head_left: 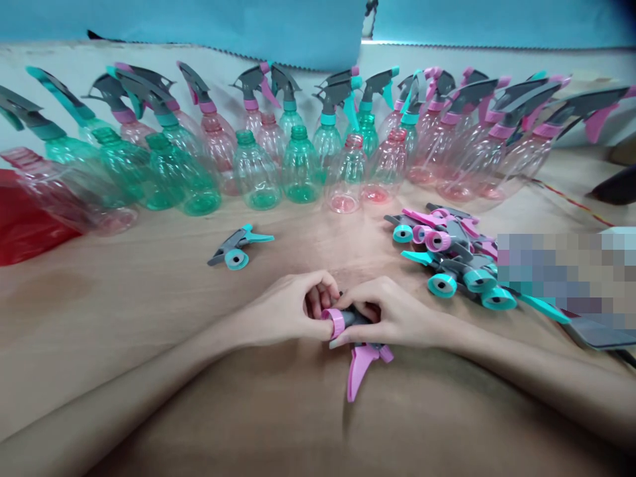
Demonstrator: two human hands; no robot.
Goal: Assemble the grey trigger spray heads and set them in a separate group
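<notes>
Bare forearms (199, 354) reach over the worktop (124, 311), both hands meeting at one pink-and-grey spray head (352, 318).

From the left: a red item (34, 222) at the edge, then a row of clear green and pink bottles, the open-necked ones (256, 175) mostly in front; a loose teal-and-grey spray head (236, 257) lying alone; the left hand (293, 306), fingers curled, a digit at the pink collar's mouth, though I cannot tell whether it grips; the spray head between the hands, trigger pointing toward the camera; the right hand (397, 313), closed around its grey body; beyond that, a pile of pink and teal spray heads (460, 255), beside a pixelated patch; behind, bottles with spray heads fitted (472, 156).
</notes>
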